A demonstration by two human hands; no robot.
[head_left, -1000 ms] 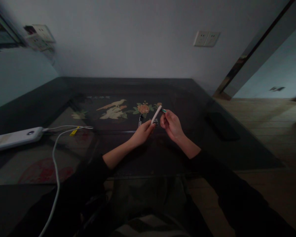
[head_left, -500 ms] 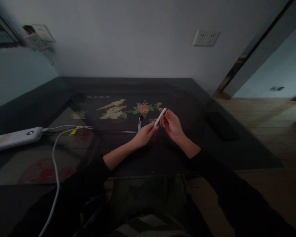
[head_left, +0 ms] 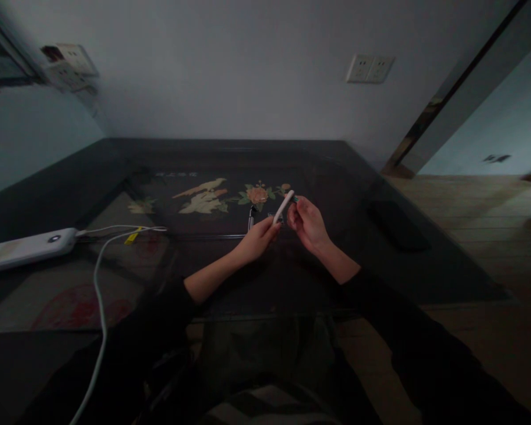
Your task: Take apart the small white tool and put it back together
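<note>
My left hand (head_left: 255, 241) is closed around the lower end of a slim white pen-shaped stick (head_left: 284, 205), which tilts up to the right. Close to its upper end, my right hand (head_left: 310, 224) pinches a small thing with a greenish tip (head_left: 295, 199); most of it is hidden by the fingers. Whether that piece touches the stick, I cannot tell. Just beyond my left hand lies a thin silver and black piece (head_left: 251, 217) on the dark table (head_left: 230, 277). A small shiny, clear-looking item (head_left: 272, 216) shows behind the stick, partly covered.
At the left lies a white power bank (head_left: 30, 249) with a white cable (head_left: 98, 283) that bears a yellow tag (head_left: 133, 236) and runs toward me. A flat black object (head_left: 398, 225) rests at the right. The wall (head_left: 230, 71) stands behind the table.
The white stick has shifted slightly left and down in my left hand. The greenish tip at my right fingers has moved from left of the stick to its right side.
</note>
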